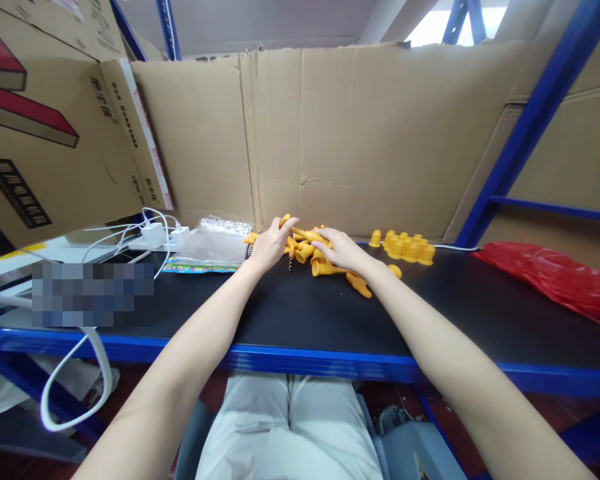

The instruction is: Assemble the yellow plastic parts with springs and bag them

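Head view: a long yellow piece (311,235) is being held between the left hand (270,245), fingertips pinched, and the right hand (344,251), fingers narrowly curled. Both forearms (205,313) are being held outstretched, converging. Handling over the loose yellow parts (323,268) is apparently being carried out; steady two-handed support is judged as being called for next. Rightward, yellow cups (409,248) are being supported by the tabletop (300,313).

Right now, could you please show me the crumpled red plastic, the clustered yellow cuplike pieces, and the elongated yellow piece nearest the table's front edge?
Crumpled red plastic (555,279): head view, wrinkled middle.
Clustered yellow cuplike pieces (409,249): head view, cluster's middle.
Elongated yellow piece (359,285): head view, its middle.
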The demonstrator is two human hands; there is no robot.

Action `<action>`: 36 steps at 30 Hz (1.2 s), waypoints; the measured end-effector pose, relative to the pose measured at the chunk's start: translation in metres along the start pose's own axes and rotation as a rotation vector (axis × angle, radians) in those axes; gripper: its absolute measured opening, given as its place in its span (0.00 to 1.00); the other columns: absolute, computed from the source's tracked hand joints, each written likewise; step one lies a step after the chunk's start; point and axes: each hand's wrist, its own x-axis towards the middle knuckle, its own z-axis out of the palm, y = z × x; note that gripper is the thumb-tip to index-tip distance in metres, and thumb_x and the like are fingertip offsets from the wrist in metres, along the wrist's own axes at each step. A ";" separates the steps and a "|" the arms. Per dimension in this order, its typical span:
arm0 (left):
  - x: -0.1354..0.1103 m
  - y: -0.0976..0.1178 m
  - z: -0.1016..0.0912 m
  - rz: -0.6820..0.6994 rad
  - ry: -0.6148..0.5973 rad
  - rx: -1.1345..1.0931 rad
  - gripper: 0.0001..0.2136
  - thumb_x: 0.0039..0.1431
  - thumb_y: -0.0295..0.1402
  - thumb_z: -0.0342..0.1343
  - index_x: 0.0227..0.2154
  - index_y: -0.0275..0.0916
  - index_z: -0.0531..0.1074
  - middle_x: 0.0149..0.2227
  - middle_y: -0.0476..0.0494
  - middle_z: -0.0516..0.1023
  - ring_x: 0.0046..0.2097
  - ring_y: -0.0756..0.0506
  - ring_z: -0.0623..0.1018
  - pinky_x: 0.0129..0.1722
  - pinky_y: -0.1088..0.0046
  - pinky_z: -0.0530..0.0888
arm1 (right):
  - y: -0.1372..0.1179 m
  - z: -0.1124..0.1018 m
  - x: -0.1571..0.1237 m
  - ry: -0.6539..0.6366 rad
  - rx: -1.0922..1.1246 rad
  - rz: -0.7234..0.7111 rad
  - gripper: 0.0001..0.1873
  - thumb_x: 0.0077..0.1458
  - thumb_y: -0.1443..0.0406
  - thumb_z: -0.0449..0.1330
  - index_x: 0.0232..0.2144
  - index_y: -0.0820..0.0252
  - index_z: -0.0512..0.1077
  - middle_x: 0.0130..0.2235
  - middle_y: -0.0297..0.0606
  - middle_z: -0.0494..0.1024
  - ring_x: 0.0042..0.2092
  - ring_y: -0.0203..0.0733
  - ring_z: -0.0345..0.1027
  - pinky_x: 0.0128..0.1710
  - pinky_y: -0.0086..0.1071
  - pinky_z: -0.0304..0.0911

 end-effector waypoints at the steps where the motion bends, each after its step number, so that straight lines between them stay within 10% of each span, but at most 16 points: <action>1: 0.000 0.000 0.000 -0.005 -0.013 -0.013 0.19 0.64 0.31 0.40 0.58 0.47 0.54 0.48 0.40 0.67 0.39 0.47 0.74 0.35 0.72 0.70 | 0.000 0.000 0.000 -0.011 -0.016 0.016 0.17 0.57 0.61 0.52 0.46 0.63 0.69 0.47 0.47 0.74 0.49 0.48 0.67 0.48 0.43 0.60; 15: 0.001 0.014 -0.005 -0.028 -0.103 -0.181 0.15 0.62 0.33 0.45 0.51 0.41 0.61 0.41 0.42 0.75 0.38 0.47 0.75 0.37 0.70 0.70 | 0.001 -0.013 -0.003 0.097 -0.330 -0.062 0.10 0.48 0.73 0.50 0.35 0.61 0.65 0.36 0.44 0.73 0.41 0.48 0.63 0.42 0.39 0.54; 26: -0.001 0.014 -0.010 -0.081 -0.054 -0.036 0.19 0.62 0.34 0.45 0.56 0.45 0.58 0.47 0.41 0.69 0.42 0.44 0.75 0.39 0.70 0.70 | -0.002 -0.006 -0.003 0.087 -0.064 -0.033 0.09 0.53 0.65 0.54 0.38 0.59 0.62 0.36 0.42 0.74 0.36 0.44 0.67 0.39 0.36 0.54; 36: 0.005 0.003 0.004 -0.042 -0.196 -0.314 0.15 0.57 0.33 0.47 0.48 0.40 0.65 0.34 0.46 0.75 0.38 0.46 0.74 0.39 0.70 0.69 | -0.003 -0.014 -0.005 -0.002 -0.495 -0.120 0.13 0.58 0.68 0.47 0.41 0.60 0.69 0.37 0.43 0.75 0.40 0.46 0.62 0.43 0.41 0.47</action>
